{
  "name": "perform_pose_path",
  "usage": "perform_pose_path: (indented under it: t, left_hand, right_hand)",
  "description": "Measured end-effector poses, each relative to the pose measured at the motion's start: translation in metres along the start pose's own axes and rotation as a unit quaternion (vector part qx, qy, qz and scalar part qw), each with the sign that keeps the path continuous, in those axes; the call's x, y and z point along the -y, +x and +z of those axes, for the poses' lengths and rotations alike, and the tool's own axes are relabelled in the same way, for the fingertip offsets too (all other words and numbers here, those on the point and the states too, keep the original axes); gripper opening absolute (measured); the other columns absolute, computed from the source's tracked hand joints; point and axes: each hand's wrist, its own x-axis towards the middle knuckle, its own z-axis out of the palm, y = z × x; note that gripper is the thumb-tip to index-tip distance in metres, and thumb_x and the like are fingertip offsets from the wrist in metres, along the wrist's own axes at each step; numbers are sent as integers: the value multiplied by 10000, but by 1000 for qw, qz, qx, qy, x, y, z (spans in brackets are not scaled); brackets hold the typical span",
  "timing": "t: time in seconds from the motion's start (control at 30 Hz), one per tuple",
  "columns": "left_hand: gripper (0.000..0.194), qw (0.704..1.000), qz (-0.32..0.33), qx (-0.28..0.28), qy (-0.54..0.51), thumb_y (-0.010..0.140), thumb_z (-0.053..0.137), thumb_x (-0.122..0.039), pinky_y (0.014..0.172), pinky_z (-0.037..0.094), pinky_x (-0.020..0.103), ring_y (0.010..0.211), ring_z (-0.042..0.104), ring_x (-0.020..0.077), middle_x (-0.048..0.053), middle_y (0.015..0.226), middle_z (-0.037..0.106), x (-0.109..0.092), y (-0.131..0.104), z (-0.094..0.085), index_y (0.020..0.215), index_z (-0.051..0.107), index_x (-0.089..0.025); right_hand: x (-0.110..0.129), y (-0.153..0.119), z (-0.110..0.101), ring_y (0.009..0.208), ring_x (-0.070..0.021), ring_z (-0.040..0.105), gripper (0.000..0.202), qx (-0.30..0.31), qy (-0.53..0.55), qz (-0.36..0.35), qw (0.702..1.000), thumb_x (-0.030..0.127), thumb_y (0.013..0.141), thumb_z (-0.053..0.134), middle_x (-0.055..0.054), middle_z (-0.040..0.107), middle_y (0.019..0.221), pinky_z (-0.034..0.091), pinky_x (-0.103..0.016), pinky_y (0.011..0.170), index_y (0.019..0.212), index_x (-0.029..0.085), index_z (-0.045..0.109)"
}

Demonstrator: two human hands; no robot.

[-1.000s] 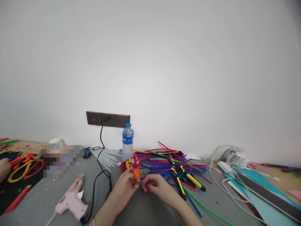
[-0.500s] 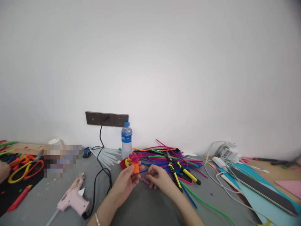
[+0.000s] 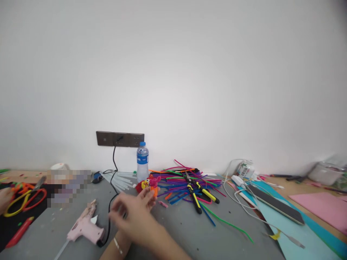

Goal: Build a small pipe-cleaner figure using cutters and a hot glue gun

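My left hand (image 3: pixel 146 198) pinches a small orange and pink pipe-cleaner figure (image 3: pixel 153 186) upright between thumb and fingers. My right hand (image 3: pixel 132 213) crosses over my left forearm, its fingers curved and apart with nothing visible in them. The right hand hides part of the left wrist. A pink glue gun (image 3: pixel 85 225) lies on the grey table to the left of my right hand. Just right of my left hand lies a small pink piece (image 3: pixel 163 204). A red and yellow fuzzy item (image 3: pixel 143 185) sits behind the left hand.
A water bottle (image 3: pixel 142 162) stands by the wall. Yellow-black pliers (image 3: pixel 193 195) lie on piled pipe cleaners (image 3: pixel 176 184). Clear glue sticks (image 3: pixel 119 180) are at the back, near a black cord (image 3: pixel 109 213). Another person's hand (image 3: pixel 5 198) is beside scissors (image 3: pixel 25 200). A phone (image 3: pixel 276 204) lies right.
My right hand has moved left from beside the pipe cleaners to over my left forearm, and its fingers have opened. The pink piece now lies on the table. The view has shifted right.
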Motion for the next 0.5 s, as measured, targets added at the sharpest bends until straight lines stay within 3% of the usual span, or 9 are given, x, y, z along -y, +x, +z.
perform_pose_path:
  t: [0.1,0.2,0.27,0.4,0.5]
  left_hand:
    - [279,999,-27,17,-30,622,868,-274,560,514,173,614,664,112,37,840,755,-2,-2,-1,773,650,-188]
    - [277,998,-28,23,-49,632,867,-267,565,514,146,622,653,90,58,877,757,-6,-4,-2,785,663,-159]
    - [255,998,-31,18,-58,639,864,-258,542,508,140,606,648,88,61,857,760,-9,-3,-2,767,671,-150]
    - [224,997,-29,10,-70,643,859,-249,549,511,146,593,643,88,62,850,766,-11,0,-1,738,678,-159]
    - [249,997,-16,12,-77,615,871,-275,567,516,163,601,644,94,63,882,773,-8,1,2,742,686,-167]
  right_hand:
    - [0,13,69,968,-328,642,551,144,-132,-14,981,444,724,725,-156,701,1109,498,-414,810,1175,150,612]
    - [-9,29,125,1125,-424,575,1001,133,-264,56,954,426,636,807,-324,547,1307,425,-557,949,1417,-11,359]
    - [-15,39,146,1135,-436,576,1065,153,-294,50,942,370,578,841,-354,512,1327,392,-573,988,1422,-37,334]
    - [-16,45,148,975,-375,680,784,132,-272,84,949,246,717,670,-229,664,1203,440,-588,920,1417,76,360]
    - [-12,38,126,885,-395,696,598,77,-122,121,982,282,724,641,-227,716,1059,525,-521,750,1269,72,507]
